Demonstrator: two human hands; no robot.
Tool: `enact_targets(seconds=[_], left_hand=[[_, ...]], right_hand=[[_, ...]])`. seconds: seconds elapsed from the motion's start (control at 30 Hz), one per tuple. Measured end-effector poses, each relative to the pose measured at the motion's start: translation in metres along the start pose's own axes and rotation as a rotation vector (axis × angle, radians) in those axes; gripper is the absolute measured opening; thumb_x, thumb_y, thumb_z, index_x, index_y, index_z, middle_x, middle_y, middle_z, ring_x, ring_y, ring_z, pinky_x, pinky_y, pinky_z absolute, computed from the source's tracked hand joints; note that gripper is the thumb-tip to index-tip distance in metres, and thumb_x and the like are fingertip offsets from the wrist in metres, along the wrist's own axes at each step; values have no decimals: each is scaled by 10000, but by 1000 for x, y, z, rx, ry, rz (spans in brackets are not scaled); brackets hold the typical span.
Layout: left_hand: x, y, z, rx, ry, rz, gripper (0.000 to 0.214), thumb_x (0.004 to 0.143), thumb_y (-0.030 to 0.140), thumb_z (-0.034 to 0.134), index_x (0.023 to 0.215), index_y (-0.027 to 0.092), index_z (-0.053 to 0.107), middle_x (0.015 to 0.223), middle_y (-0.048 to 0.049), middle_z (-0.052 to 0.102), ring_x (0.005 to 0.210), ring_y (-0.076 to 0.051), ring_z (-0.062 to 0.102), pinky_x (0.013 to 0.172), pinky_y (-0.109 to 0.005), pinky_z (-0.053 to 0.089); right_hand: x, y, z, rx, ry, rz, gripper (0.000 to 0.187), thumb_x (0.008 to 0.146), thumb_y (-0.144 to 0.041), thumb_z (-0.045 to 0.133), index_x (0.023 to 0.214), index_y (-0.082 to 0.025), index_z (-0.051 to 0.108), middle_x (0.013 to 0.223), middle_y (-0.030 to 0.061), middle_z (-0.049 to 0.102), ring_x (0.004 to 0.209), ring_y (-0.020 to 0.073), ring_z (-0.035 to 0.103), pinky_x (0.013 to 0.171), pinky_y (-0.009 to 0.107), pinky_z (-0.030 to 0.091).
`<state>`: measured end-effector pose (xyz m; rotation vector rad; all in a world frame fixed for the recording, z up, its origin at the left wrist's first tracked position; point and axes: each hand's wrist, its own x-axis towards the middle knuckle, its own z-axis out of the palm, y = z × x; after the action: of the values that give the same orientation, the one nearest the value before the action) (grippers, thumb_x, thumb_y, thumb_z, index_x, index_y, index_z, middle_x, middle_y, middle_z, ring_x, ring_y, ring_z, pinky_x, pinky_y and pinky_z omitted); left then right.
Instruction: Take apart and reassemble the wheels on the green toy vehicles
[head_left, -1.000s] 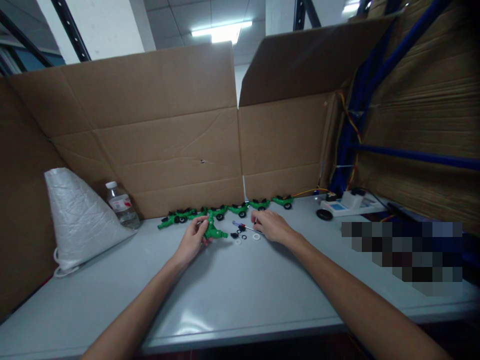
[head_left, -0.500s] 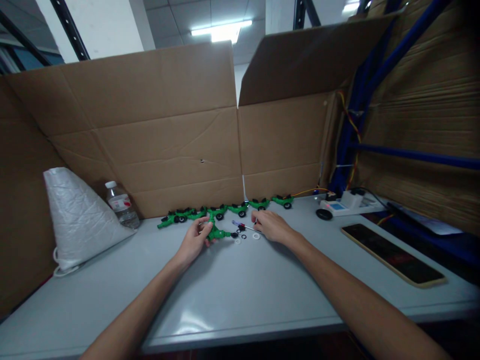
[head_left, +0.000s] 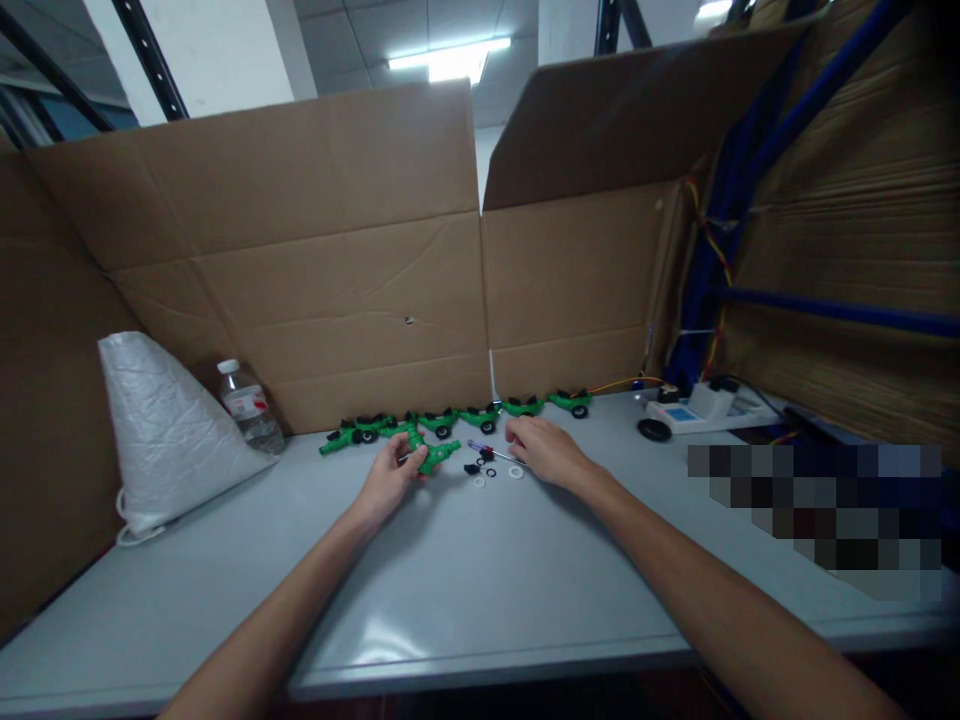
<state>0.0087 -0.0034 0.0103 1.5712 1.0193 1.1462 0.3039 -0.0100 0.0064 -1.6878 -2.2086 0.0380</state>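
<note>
My left hand [head_left: 390, 476] is closed around a green plastic part [head_left: 433, 457] and holds it just above the grey table [head_left: 450, 580]. My right hand [head_left: 546, 450] rests on the table to the right, fingers curled over the tip end of a small screwdriver [head_left: 480, 449] with a blue and red handle. Between the two hands lie several small black and white rings [head_left: 491, 472]. A row of assembled green parts with black wheels [head_left: 465, 418] stands behind, along the cardboard wall.
Cardboard sheets [head_left: 337, 270] wall the back and left of the table. A white woven bag [head_left: 161, 430] and a water bottle [head_left: 250, 408] stand at the left. A white device [head_left: 701, 405] with wires sits at the right rear, by blue shelving [head_left: 750, 200].
The green part in my left hand has turned and risen slightly. My right hand has stayed at the screwdriver. The view has shifted a little.
</note>
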Motion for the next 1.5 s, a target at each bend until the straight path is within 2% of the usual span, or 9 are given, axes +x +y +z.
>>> enact_targets(seconds=[0.13, 0.33, 0.47, 0.77, 1.0, 1.2, 1.5], left_hand=[[2, -3, -1, -31, 78, -2, 505, 796, 537, 819, 1092, 180, 622, 1037, -60, 640, 926, -203, 666, 711, -299, 601], [3, -3, 0, -62, 76, -16, 514, 836, 584, 769, 1110, 170, 633, 1014, -53, 650, 851, -172, 661, 700, -282, 606], [4, -4, -1, -60, 65, -17, 508, 863, 578, 748, 1136, 164, 636, 1066, -67, 671, 869, -182, 695, 725, -301, 619], [5, -4, -2, -103, -14, -44, 556, 853, 573, 769, 1189, 152, 629, 983, -65, 714, 840, -208, 755, 726, -311, 619], [5, -3, -2, -104, 25, -11, 528, 863, 553, 759, 1191, 159, 631, 1105, -78, 700, 868, -189, 723, 794, -351, 638], [5, -6, -2, -77, 37, -20, 512, 844, 546, 776, 1162, 169, 639, 992, -47, 691, 831, -178, 710, 735, -305, 625], [4, -3, 0, -78, 46, 4, 490, 847, 553, 766, 1132, 174, 642, 1042, -56, 688, 858, -177, 687, 729, -305, 630]], right_hand=[[0, 0, 0, -23, 1, 25, 87, 995, -237, 622, 1071, -205, 651, 1120, 89, 715, 1077, 247, 632, 797, 295, 367], [1, -1, 3, -38, 9, 9, 71, 1006, -249, 621, 1055, -206, 648, 1103, 86, 715, 1072, 250, 630, 818, 298, 381], [2, -3, 5, -11, 22, -45, 74, 1015, -240, 605, 1060, -206, 653, 1107, 92, 711, 1075, 256, 616, 844, 309, 391], [1, -11, 4, 61, 50, -181, 112, 1029, -176, 567, 1054, -194, 674, 1078, 87, 691, 1039, 235, 593, 868, 311, 402], [-3, -26, 13, 97, -1, -326, 127, 1038, -202, 580, 1075, -195, 701, 1066, 87, 674, 1062, 239, 563, 917, 333, 399], [-7, -37, 21, 118, 15, -374, 234, 1040, -176, 557, 1225, -250, 680, 1128, 81, 642, 1088, 244, 545, 921, 344, 398], [-6, -38, 24, 137, 8, -391, 181, 1052, -208, 558, 1171, -237, 691, 1114, 72, 639, 1090, 234, 543, 930, 345, 397]])
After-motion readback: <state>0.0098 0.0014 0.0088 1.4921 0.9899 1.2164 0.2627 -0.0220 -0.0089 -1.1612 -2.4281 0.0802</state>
